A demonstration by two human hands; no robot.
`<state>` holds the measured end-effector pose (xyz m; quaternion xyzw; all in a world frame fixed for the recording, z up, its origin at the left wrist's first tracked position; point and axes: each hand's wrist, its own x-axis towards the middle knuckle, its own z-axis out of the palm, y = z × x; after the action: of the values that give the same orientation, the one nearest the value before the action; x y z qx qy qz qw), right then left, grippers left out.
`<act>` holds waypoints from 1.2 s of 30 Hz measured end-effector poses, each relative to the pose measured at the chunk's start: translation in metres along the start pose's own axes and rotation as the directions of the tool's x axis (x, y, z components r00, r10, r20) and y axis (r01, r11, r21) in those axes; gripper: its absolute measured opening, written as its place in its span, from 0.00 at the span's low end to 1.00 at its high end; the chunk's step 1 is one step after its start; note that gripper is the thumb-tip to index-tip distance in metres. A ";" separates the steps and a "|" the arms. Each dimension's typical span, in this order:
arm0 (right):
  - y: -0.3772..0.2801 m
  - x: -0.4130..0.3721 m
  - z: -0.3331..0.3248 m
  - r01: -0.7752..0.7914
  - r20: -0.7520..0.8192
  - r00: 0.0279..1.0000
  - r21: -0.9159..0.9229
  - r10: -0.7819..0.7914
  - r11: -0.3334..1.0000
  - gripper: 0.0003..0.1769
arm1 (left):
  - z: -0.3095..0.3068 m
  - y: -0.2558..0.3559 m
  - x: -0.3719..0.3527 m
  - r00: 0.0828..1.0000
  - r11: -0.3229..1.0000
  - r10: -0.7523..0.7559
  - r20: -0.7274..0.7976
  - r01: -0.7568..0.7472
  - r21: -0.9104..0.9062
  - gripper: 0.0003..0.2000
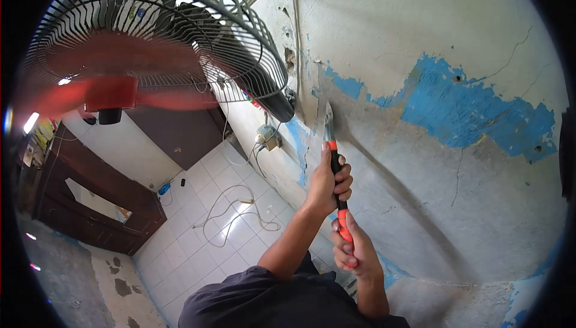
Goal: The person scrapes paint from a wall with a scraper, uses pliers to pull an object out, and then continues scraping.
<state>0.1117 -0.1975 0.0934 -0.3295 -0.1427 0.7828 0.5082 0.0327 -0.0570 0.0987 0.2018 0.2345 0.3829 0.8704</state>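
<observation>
Both hands grip a long-handled scraper (338, 169) with a black and red-orange handle and a metal blade. My left hand (324, 185) is closed round the black part of the handle, its thumb lying along the shaft towards the blade. Lower down, my right hand (359, 248) wraps the red-orange end. The blade points up, its tip overlapping the bare grey part of the wall (384, 166) just below a strip of blue paint (345, 83). A larger ragged blue patch (474, 106) spreads to the right, under whitish paint.
A caged fan (174, 40) with blurred red blades fills the upper left, close to the wall. A socket box (268, 138) with plugged-in cords is low on the wall. A loose cable (231, 199) coils on the tiled floor (174, 268). A dark wooden cabinet (96, 211) stands left.
</observation>
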 end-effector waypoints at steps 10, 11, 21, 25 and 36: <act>0.002 -0.006 -0.008 0.013 0.049 0.999 -0.001 -0.013 1.000 0.24 | 0.006 -0.003 -0.001 1.000 1.000 -0.010 -0.020 0.010 0.008 0.26; -0.003 0.004 -0.011 0.014 0.060 0.998 -0.021 -0.013 1.000 0.24 | 0.004 0.001 0.005 0.998 0.999 0.038 -0.040 -0.037 0.008 0.26; -0.001 -0.003 -0.005 -0.019 0.027 0.999 0.023 0.018 1.000 0.25 | 0.004 0.002 0.002 1.000 0.998 -0.024 0.003 0.024 -0.050 0.25; -0.010 0.023 0.000 0.007 0.075 0.997 -0.020 -0.006 1.000 0.25 | -0.010 0.016 0.018 0.995 0.995 0.095 -0.025 -0.096 -0.037 0.25; -0.002 0.017 0.011 0.001 0.018 1.000 -0.037 0.000 0.999 0.24 | -0.011 0.021 0.012 0.999 0.999 0.044 -0.007 -0.044 0.015 0.25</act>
<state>0.1013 -0.1802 0.0961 -0.3316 -0.1618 0.7828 0.5010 0.0217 -0.0327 0.0977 0.2120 0.2359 0.4007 0.8595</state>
